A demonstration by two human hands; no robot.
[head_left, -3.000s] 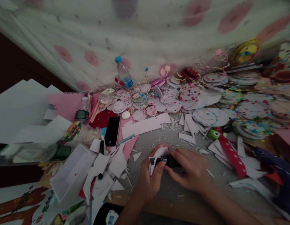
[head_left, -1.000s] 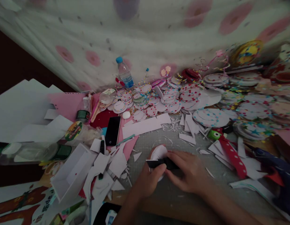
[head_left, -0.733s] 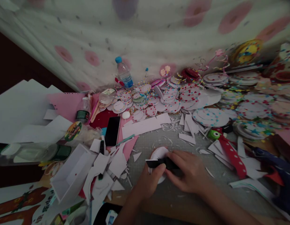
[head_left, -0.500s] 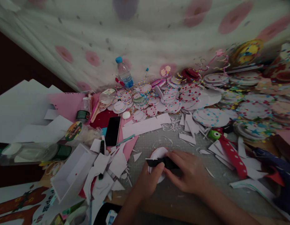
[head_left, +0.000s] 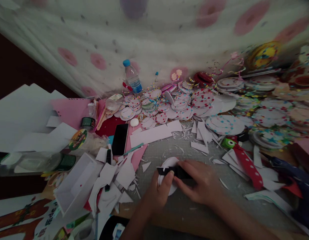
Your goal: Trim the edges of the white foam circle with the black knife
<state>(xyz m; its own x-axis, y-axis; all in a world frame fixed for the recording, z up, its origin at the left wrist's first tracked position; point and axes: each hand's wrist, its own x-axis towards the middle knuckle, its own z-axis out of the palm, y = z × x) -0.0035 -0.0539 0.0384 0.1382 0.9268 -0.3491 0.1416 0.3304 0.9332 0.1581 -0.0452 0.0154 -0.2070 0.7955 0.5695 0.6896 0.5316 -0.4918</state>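
Observation:
In the lower middle of the head view, my left hand [head_left: 158,193] is closed on a white round disc [head_left: 170,162] of card or foam, which looks layered at its left edge. Its thumb presses near the dark blade. My right hand [head_left: 200,180] grips what looks like a black utility knife [head_left: 183,172]. The knife's dark, flat blade points left across the disc. My fingers hide most of the handle and part of the disc, so I cannot tell whether the blade cuts into it.
The grey cutting mat [head_left: 164,148] carries white scraps. Behind are decorated white discs [head_left: 179,106] and a water bottle [head_left: 133,78]. Leftward lie a phone [head_left: 120,140] and a white box [head_left: 78,183]. At right are a red dotted ribbon [head_left: 248,166] and a dark blue glue gun [head_left: 289,173].
The knife and its blade have shifted slightly right and up over the disc. My left thumb has moved slightly left and up along with small hand movements. The surroundings look the same.

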